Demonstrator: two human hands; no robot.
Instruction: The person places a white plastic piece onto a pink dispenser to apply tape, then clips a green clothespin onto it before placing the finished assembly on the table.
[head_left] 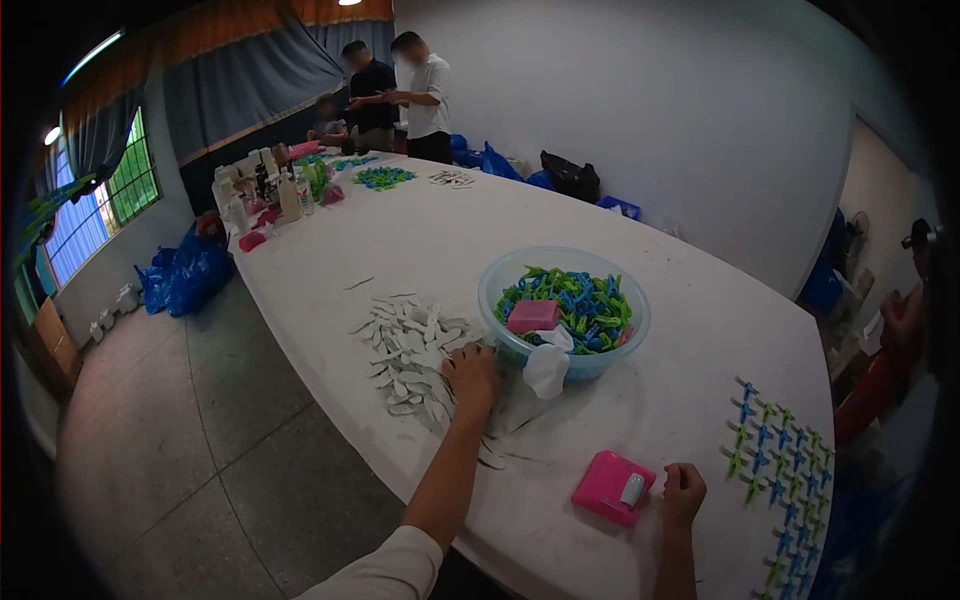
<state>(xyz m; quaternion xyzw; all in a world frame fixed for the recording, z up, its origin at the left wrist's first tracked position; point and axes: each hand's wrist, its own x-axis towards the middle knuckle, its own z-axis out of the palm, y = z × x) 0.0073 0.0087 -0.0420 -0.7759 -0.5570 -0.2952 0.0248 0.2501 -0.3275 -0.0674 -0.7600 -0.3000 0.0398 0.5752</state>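
Fingers apart and bent downward, my left hand (473,375) touches the right side of a pile of thin grey-white pieces (405,350) on the white table. My right hand (684,490) is closed just right of a pink box (612,488) with a light oval part on it; anything inside its fingers is too small to make out. Beyond my left hand stands a clear blue bowl (492,312) of green and blue clips (590,300). A pink block (533,316) lies on the clips, and white tissue (546,370) hangs over the near rim.
Rows of blue and green clips (780,450) lie at the table's right edge. Bottles (290,197) and more clips (384,178) are at the far end, where people (430,95) stand. Another person's arm (900,325) shows at the right. Blue bags (187,275) lie on the floor.
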